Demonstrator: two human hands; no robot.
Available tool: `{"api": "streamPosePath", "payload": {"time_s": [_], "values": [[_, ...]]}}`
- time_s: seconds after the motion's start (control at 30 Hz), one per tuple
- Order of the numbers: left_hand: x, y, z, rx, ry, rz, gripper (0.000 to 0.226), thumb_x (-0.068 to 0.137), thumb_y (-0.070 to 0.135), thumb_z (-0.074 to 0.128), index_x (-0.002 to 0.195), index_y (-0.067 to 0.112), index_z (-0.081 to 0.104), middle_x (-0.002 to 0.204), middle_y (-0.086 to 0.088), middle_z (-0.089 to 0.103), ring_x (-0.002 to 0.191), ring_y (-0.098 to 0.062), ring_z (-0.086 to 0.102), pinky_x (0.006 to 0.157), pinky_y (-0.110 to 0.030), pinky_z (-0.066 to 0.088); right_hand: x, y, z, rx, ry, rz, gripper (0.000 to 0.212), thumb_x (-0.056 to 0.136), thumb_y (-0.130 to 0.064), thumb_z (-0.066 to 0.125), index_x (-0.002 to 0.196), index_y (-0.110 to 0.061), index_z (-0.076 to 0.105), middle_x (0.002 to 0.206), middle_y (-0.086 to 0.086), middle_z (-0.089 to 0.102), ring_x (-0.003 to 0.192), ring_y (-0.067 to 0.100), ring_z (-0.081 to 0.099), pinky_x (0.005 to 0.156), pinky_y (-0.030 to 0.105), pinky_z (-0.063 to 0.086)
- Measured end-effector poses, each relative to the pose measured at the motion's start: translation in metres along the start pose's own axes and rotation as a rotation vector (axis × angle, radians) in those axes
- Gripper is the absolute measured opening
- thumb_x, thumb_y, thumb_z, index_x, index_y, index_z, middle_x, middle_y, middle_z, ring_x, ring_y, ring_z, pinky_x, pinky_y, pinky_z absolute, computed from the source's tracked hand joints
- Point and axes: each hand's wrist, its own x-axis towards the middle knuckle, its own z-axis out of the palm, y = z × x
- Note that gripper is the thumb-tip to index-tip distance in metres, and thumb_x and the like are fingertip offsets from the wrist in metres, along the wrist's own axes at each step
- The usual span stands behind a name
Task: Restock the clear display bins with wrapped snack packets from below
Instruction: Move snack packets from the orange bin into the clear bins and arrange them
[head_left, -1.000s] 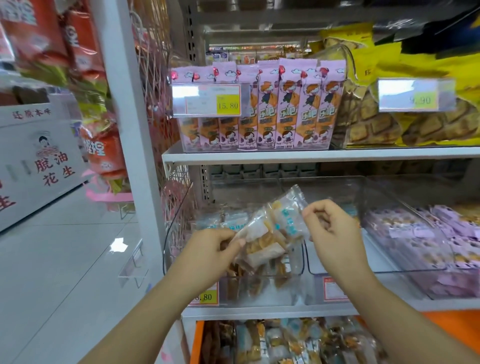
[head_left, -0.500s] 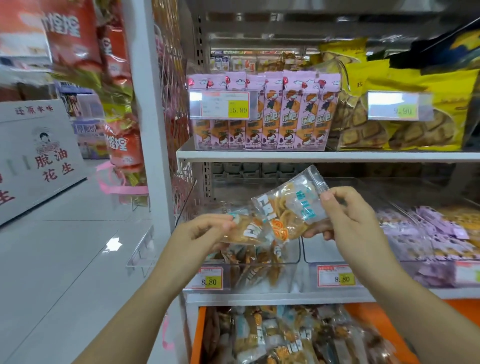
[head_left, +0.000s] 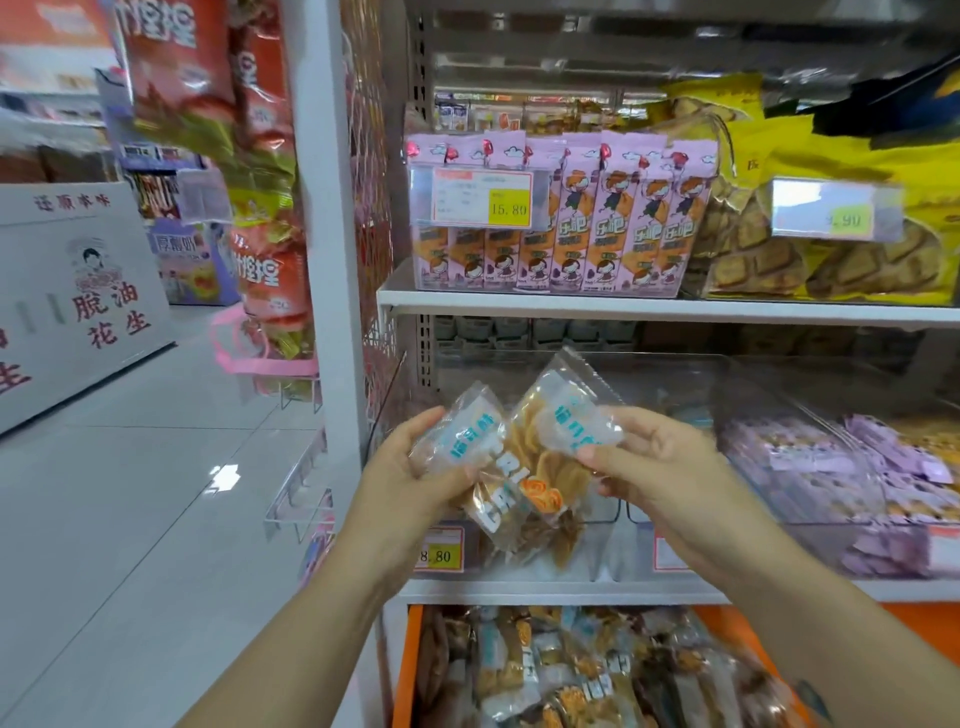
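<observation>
My left hand (head_left: 410, 478) holds a clear wrapped snack packet (head_left: 462, 441) with teal lettering. My right hand (head_left: 660, 467) pinches a second clear packet (head_left: 566, 415) by its edge. Both packets overlap in front of the clear display bin (head_left: 519, 551) on the middle shelf, which has a few packets low inside. Below the shelf, an orange-sided tray (head_left: 402, 670) holds a heap of the same wrapped packets (head_left: 571, 675).
A second clear bin (head_left: 675, 379) stands to the right, then a bin of purple packets (head_left: 810, 467). Pink snack boxes (head_left: 566, 218) and yellow bags (head_left: 857, 156) fill the shelf above. A white upright post (head_left: 327, 260) and open aisle floor (head_left: 130, 493) lie left.
Both hands have drawn closer to the camera and slightly lower with the packets. The right-hand packet now overlaps the left one more closely.
</observation>
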Motion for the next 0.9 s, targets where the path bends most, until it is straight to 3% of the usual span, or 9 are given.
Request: {"api": "streamPosePath", "payload": {"time_s": [0.17,0.3,0.4,0.47,0.53,0.67,0.73,0.83,0.9], "values": [[0.001,0.009,0.000,-0.299,-0.051,-0.123,0.038,0.086,-0.009,0.056,0.118,0.011,0.054,0.101,-0.012,0.071,0.077,-0.017,0.068,0.068,-0.037,0.060,0.003,-0.005,0.007,-0.032,-0.009,0.007,0.027,0.082,-0.003,0.068,0.099,-0.023,0.061,0.092,0.002,0.074,0.091,0.024,0.069,0.084,0.039,0.055],[-0.009,0.010,0.006,-0.100,-0.191,-0.133,0.014,0.097,0.010,0.046,0.104,0.012,0.058,0.080,-0.006,0.070,0.067,-0.016,0.064,0.061,-0.036,0.055,0.000,-0.011,0.011,-0.235,-0.108,-0.078,0.046,0.080,-0.002,0.069,0.107,-0.033,0.048,0.084,-0.002,0.073,0.087,0.024,0.068,0.084,0.042,0.054],[-0.017,0.011,0.011,-0.014,-0.266,-0.114,0.023,0.096,0.028,0.048,0.113,0.017,0.058,0.089,-0.005,0.070,0.076,-0.020,0.064,0.061,-0.033,0.049,-0.001,-0.012,0.013,-0.321,-0.102,-0.131,0.049,0.081,-0.002,0.069,0.108,-0.036,0.045,0.076,-0.012,0.065,0.074,0.014,0.065,0.076,0.037,0.055],[-0.019,0.009,0.011,0.074,-0.312,-0.054,0.045,0.080,0.035,0.062,0.121,0.018,0.052,0.093,0.000,0.072,0.083,-0.018,0.067,0.068,-0.032,0.051,-0.002,-0.010,0.014,-0.367,-0.084,-0.153,0.051,0.082,-0.004,0.069,0.113,-0.034,0.043,0.078,-0.013,0.062,0.070,0.005,0.062,0.072,0.033,0.055],[-0.020,0.005,0.011,0.180,-0.332,0.017,0.061,0.068,0.027,0.073,0.124,0.024,0.047,0.099,0.002,0.072,0.090,-0.015,0.069,0.073,-0.026,0.052,-0.006,-0.010,0.016,-0.384,-0.073,-0.169,0.056,0.081,-0.005,0.070,0.118,-0.036,0.041,0.088,-0.008,0.060,0.073,0.003,0.064,0.072,0.028,0.057],[-0.016,0.004,0.009,0.158,-0.342,0.041,0.062,0.077,0.002,0.073,0.126,0.030,0.046,0.110,-0.002,0.069,0.101,-0.020,0.066,0.082,-0.031,0.054,-0.010,-0.003,0.020,-0.153,0.030,-0.207,0.057,0.078,-0.005,0.072,0.111,-0.042,0.044,0.104,-0.007,0.061,0.082,0.007,0.066,0.073,0.025,0.056],[-0.016,0.006,0.009,0.113,-0.385,0.020,0.067,0.074,0.002,0.076,0.129,0.026,0.045,0.112,-0.004,0.069,0.105,-0.023,0.065,0.086,-0.034,0.054,-0.012,0.005,0.023,-0.115,0.101,-0.160,0.050,0.074,-0.024,0.075,0.114,-0.037,0.048,0.110,-0.012,0.060,0.092,0.003,0.064,0.077,0.022,0.053],[-0.016,0.005,0.010,0.026,-0.400,0.021,0.070,0.067,-0.001,0.073,0.128,0.019,0.045,0.108,-0.005,0.071,0.100,-0.020,0.067,0.080,-0.026,0.054,-0.018,0.013,0.023,-0.051,-0.104,0.018,0.067,0.062,-0.054,0.068,0.123,-0.032,0.051,0.112,-0.009,0.069,0.102,0.007,0.065,0.084,0.026,0.049],[-0.017,0.003,0.011,0.031,-0.399,0.036,0.075,0.069,-0.003,0.075,0.132,0.021,0.043,0.112,-0.005,0.069,0.104,-0.021,0.065,0.082,-0.026,0.054,-0.021,0.013,0.020,-0.068,-0.241,0.008,0.060,0.069,-0.036,0.074,0.124,-0.028,0.051,0.108,-0.009,0.071,0.100,0.008,0.067,0.084,0.025,0.052]]}}
